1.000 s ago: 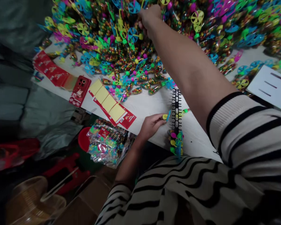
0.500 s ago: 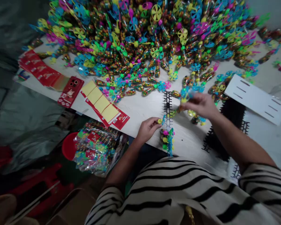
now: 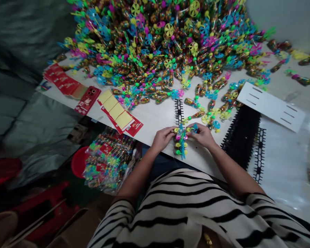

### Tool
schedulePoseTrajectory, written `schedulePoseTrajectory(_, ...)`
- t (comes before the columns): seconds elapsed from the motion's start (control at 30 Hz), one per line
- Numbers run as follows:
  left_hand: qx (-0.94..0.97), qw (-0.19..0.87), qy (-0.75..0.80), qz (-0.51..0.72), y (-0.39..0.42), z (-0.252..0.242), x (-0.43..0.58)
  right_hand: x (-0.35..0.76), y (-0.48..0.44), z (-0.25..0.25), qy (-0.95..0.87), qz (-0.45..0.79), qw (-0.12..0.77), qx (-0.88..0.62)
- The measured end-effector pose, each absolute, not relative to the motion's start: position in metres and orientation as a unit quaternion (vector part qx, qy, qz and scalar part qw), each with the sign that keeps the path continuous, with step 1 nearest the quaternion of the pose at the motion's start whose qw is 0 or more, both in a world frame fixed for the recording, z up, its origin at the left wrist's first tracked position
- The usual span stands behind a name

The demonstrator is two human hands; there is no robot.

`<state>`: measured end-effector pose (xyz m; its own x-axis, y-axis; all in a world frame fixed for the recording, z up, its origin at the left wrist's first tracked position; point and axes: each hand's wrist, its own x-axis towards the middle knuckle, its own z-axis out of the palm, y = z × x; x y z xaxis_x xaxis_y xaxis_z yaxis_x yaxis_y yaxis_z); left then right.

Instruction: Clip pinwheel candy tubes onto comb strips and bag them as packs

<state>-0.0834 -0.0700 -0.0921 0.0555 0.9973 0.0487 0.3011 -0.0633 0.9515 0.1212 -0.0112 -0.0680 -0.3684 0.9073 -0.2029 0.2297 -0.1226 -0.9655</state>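
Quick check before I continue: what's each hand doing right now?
Left hand: closed, holding a yellow pinwheel.
Right hand: closed, holding a blue pinwheel.

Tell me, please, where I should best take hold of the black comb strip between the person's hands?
Pinch the black plastic comb strip at its bare upper end, coming from the far side: that stretch is flat and free, while its lower part carries candy tubes and lies between the left hand and right hand.

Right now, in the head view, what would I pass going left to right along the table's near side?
Red printed cards, red-cased phone, yellow-and-red card sheet, left hand, pinwheel candy tubes, right hand, black comb strips, single black strip.
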Motion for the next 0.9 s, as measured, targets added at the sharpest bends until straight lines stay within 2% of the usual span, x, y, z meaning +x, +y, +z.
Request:
schedulePoseTrajectory(0.27,0.586,0.396,0.539,0.456,-0.074,-0.1,-0.078,0.113,-0.016,-0.076,-0.617,0.528,0.318,-0.489)
schedulePoseTrajectory(0.5,0.589,0.38,0.544,0.46,-0.076,-0.102,-0.078,0.12,-0.015,-0.064,-0.566,0.67,0.216,-0.429)
schedulePoseTrajectory(0.6,0.587,0.379,0.548,0.461,-0.077,-0.101,-0.075,0.128,-0.014,-0.058,-0.65,0.611,0.194,-0.408)
schedulePoseTrajectory(0.7,0.588,0.376,0.542,0.469,-0.079,-0.101,-0.073,0.13,-0.015,-0.06,-0.705,0.514,0.218,-0.437)
schedulePoseTrajectory(0.9,0.603,0.363,0.54,0.462,-0.079,-0.102,-0.074,0.119,-0.015,-0.073,-0.646,0.588,0.21,-0.439)
